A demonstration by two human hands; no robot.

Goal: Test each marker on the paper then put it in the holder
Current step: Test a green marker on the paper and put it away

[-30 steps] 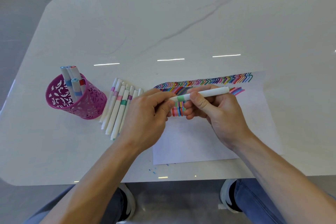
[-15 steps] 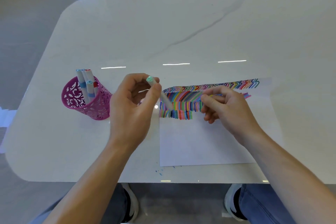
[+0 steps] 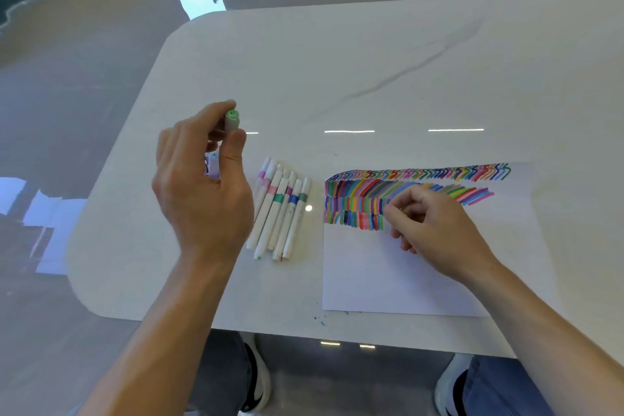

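While left hand (image 3: pixel 202 199) grips marker (image 3: pixel 232 123), paper (image 3: pixel 388 273) striped.

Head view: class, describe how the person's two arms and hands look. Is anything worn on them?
Nothing shows. The left hand and right hand have no gloves or rings, neither wrist a watch or band. The left forearm and right forearm are uncovered; no sleeve enters the view.
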